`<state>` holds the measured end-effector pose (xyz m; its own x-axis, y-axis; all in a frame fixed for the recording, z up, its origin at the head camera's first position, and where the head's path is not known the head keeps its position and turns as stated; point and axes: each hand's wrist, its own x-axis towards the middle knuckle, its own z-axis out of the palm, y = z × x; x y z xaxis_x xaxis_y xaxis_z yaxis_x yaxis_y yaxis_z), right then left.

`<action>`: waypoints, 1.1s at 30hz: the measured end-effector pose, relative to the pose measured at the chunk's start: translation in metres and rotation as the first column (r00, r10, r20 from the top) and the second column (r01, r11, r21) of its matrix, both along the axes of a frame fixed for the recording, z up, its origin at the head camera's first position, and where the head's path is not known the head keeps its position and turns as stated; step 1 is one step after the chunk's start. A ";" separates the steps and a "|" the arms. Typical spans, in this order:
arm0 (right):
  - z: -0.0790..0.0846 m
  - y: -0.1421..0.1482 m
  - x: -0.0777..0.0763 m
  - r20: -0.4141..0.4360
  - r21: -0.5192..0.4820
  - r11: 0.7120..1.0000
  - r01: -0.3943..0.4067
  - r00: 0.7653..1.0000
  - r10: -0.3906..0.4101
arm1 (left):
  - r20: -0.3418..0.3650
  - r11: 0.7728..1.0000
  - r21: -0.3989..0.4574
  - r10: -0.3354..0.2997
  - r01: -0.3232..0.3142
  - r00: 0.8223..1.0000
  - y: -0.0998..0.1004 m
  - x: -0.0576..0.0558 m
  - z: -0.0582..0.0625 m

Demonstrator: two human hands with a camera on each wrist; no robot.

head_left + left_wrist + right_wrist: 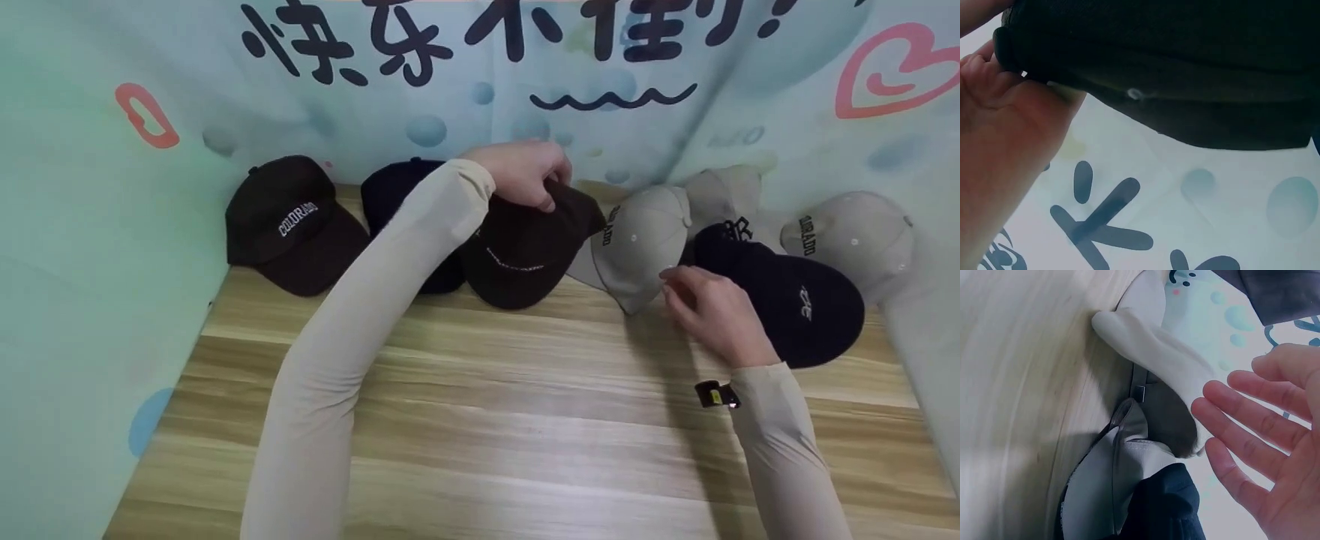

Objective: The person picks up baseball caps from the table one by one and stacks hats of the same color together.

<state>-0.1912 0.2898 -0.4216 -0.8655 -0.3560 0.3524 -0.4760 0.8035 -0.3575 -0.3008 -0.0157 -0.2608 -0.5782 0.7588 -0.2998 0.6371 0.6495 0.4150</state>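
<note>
A beige sleeve (319, 405) crosses upper centre, hiding the middle of a navy cap (390, 191); a rear pale cap (724, 187), upper right, is partly covered. The left hand (525, 171) pinches a brown cap (532, 232) at upper centre, its small print unreadable. The right hand's (716, 311) fingers are spread beside a front pale cap (649, 240), contact unclear. Backdrop lettering (514, 37) is cut off above. Seven caps show: two brown, two navy, three pale.
</note>
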 end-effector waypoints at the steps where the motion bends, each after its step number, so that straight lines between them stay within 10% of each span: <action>1: 0.000 0.000 0.000 0.002 0.000 1.000 0.000 1.000 0.000 | 0.000 1.000 0.006 -0.013 0.013 1.000 0.000 0.001 -0.001; 33: -0.011 0.001 -0.009 0.041 -0.031 0.999 0.009 0.999 -0.008 | -0.022 0.987 0.086 -0.132 0.133 0.991 -0.023 0.016 -0.016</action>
<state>-0.2001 0.2913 -0.4329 -0.8822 -0.3381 0.3278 -0.4541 0.7954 -0.4014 -0.2846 -0.0388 -0.2767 -0.4753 0.8516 -0.2208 0.7223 0.5210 0.4547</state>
